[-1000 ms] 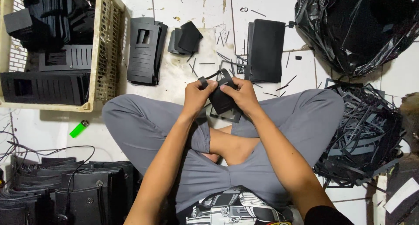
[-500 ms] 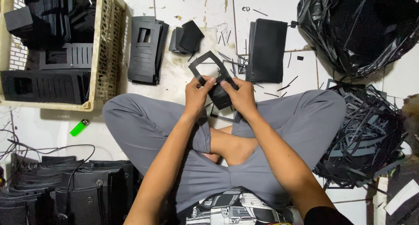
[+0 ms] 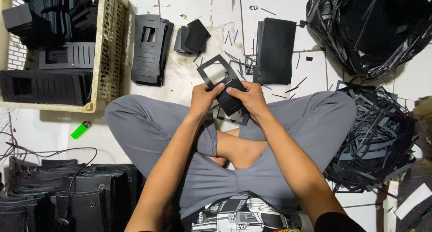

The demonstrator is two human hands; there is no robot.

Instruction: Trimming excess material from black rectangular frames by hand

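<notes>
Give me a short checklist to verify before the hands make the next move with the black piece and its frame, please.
1. Left hand grips the black frame: ok, fingers pinch its lower edge.
2. Right hand holds the black piece: ok, thumb presses on it.
3. Frame fully free of the piece: cannot tell, the fingers hide the joint.
4. Scrap pile is within view on the person's right side: ok.
5. Stack of flat black sheets lies ahead on the floor, apart from the hands: ok.
6. Green lighter lies away from the hands: ok, beside the left knee.
</notes>
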